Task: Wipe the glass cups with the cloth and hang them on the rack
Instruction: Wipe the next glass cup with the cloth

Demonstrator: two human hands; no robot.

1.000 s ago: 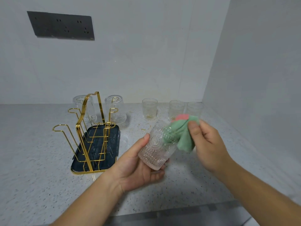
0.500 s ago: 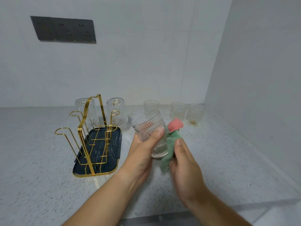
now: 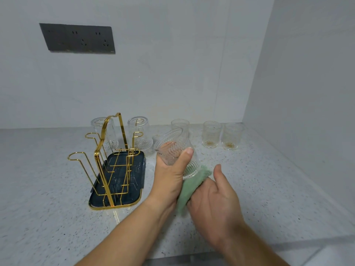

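Note:
My left hand (image 3: pixel 170 177) grips a ribbed glass cup (image 3: pixel 173 148) above the counter, its mouth tilted up and to the left. Under the cup's base my right hand (image 3: pixel 215 196) holds a green cloth (image 3: pixel 187 191) against the glass. To the left stands a gold wire rack (image 3: pixel 107 160) on a dark tray (image 3: pixel 123 200). Two cups (image 3: pixel 139 131) hang upside down on the rack's far pegs. Three more cups (image 3: pixel 211 134) stand upright near the back wall.
The speckled counter (image 3: pixel 249 189) ends at a wall corner on the right and a front edge near my forearms. A dark socket panel (image 3: pixel 78 39) sits on the back wall.
The left hand has turned the cup from lying sideways to mouth-up and lifted it. The right hand has pulled the cloth out of the cup and moved it under the base.

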